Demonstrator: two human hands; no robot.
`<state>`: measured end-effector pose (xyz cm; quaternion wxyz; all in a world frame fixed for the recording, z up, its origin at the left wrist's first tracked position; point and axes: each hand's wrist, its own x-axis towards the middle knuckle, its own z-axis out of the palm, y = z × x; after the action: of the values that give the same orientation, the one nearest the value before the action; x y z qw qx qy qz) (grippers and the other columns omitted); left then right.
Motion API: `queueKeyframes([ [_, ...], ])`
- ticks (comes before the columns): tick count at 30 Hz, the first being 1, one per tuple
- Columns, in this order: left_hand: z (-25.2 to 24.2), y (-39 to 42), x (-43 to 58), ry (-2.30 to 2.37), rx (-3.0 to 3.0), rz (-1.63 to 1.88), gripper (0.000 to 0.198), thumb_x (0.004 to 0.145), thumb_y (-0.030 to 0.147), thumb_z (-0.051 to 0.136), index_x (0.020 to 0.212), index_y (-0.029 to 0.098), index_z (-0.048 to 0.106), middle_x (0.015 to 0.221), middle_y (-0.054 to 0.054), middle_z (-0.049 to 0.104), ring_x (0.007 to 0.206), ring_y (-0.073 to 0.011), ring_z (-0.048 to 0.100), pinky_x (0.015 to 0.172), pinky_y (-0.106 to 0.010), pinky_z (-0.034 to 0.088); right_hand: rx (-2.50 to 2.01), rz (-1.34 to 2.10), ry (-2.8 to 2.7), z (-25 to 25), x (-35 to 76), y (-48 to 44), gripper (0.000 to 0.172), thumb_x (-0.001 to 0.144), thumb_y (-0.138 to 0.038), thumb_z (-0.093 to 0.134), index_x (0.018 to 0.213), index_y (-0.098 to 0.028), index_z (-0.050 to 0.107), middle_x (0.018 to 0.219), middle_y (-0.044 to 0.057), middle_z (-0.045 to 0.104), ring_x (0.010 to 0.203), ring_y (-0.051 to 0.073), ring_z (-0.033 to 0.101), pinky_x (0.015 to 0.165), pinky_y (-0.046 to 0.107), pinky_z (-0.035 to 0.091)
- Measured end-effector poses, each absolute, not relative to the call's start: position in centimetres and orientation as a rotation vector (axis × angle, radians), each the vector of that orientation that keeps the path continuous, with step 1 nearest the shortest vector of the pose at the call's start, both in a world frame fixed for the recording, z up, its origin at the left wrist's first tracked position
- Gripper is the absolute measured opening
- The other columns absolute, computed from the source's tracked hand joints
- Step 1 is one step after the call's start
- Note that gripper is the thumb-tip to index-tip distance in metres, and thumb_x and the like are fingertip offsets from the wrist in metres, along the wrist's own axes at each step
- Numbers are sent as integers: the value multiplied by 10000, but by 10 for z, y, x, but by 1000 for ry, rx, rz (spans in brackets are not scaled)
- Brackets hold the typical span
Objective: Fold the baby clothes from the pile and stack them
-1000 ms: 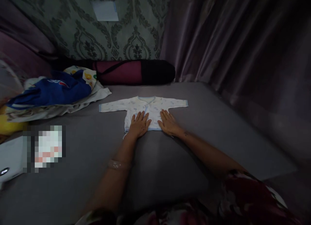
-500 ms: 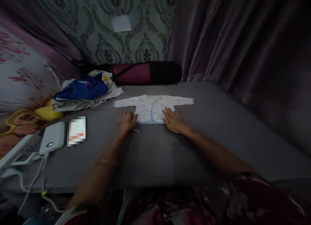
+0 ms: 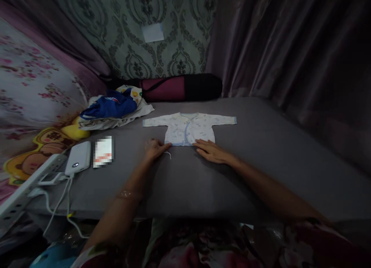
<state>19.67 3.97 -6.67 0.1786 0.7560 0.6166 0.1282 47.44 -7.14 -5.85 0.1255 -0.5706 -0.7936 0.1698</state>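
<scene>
Grey sheet [image 3: 179, 190] carries a small shirt [image 3: 200, 129], laid flat, neck away, likely keeping its near edge within reach; the right hand [image 3: 213, 151] rests open there, perhaps steadying it; the left hand [image 3: 154, 148] curls at one corner, whether pinching I cannot tell.

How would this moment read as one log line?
white long-sleeved fabric shirt with blue trim: flat on grey fabric sheet; left hand: thumb at shirt's lower left corner; right hand: fingers on shirt's lower right edge
</scene>
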Motion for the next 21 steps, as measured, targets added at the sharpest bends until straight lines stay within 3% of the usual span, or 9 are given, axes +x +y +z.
queueKeyframes([
  [3, -68, 23, 193, 1770, 2267, 313, 396, 738, 572, 642, 739, 181, 701, 914, -121, 673, 1007, -291, 587, 817, -339, 443, -1825, 284, -2064, -57, 487, -90, 440, 950, -396, 406, 1283, -155, 564, 1313, 133, 577, 1228, 248, 513, 1038, 375, 383],
  [7, -66, 9, 196, 1723, 2323, 248, 254, 810, 399, 587, 711, 196, 704, 831, -82, 690, 978, -262, 600, 787, -308, 436, -2266, 282, -1838, -55, 494, -107, 383, 914, -428, 468, 1126, -144, 613, 1112, 160, 657, 1019, 283, 615, 825, 350, 460],
  [14, -56, 13, 176, 1769, 2023, 266, 206, 795, 310, 538, 726, 166, 667, 672, -26, 656, 696, -180, 618, 557, -229, 377, -2434, 404, -1862, -40, 501, -104, 247, 885, -257, 466, 863, -161, 693, 889, 129, 717, 806, 227, 668, 593, 265, 376],
  [17, -47, 16, 161, 1889, 1940, 340, 157, 764, 293, 558, 739, 163, 641, 683, -26, 652, 691, -173, 609, 551, -218, 380, -2399, 491, -1881, -32, 509, -99, 227, 841, -243, 507, 718, -174, 684, 740, 86, 701, 677, 184, 644, 513, 247, 306],
  [21, -36, 18, 147, 1903, 1880, 425, 153, 756, 281, 543, 762, 158, 635, 692, -27, 649, 677, -163, 601, 564, -217, 399, -2354, 511, -1839, -29, 519, -93, 149, 801, -233, 554, 725, -179, 670, 684, 38, 672, 602, 138, 594, 479, 225, 272],
])
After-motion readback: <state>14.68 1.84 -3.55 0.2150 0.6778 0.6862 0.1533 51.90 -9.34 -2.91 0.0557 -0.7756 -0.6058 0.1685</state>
